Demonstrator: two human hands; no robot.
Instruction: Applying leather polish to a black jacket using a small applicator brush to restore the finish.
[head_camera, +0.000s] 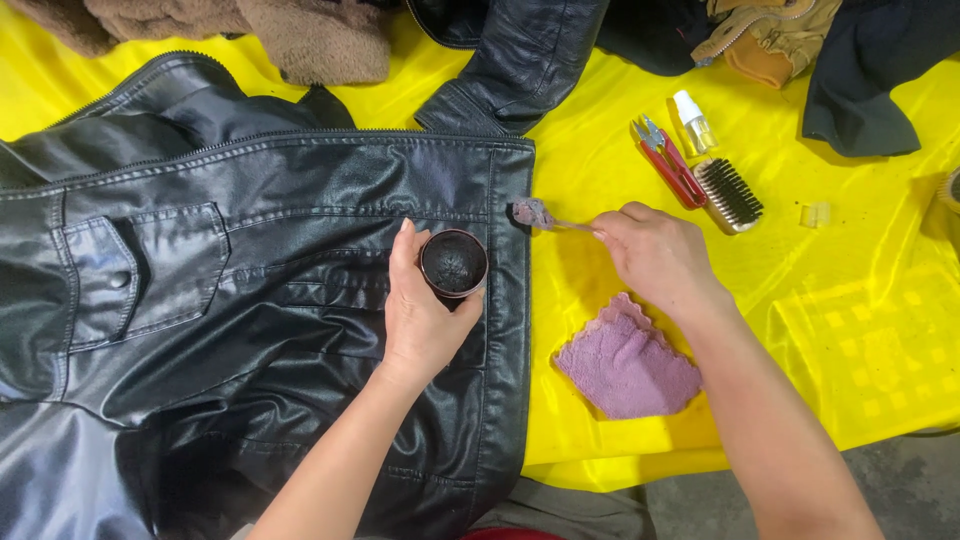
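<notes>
Left hand (425, 315) grips open polish tin (454, 263); right hand (655, 250) pinches small applicator (540, 214): better dab the jacket (300, 200) edge lightly.

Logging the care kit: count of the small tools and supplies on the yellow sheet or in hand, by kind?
Open jar of dark polish, left hand: 1
Small applicator, right hand: 1
Purple cloth: 1
Bristle brush: 1
Red-handled snips: 1
Small spray bottle: 1
Total: 6

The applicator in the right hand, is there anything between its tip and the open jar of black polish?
Nothing visible. The applicator tip sits at the jacket edge, right of the jar held by the left hand; only bare black jacket lies between them. The right hand holds its handle.
</notes>
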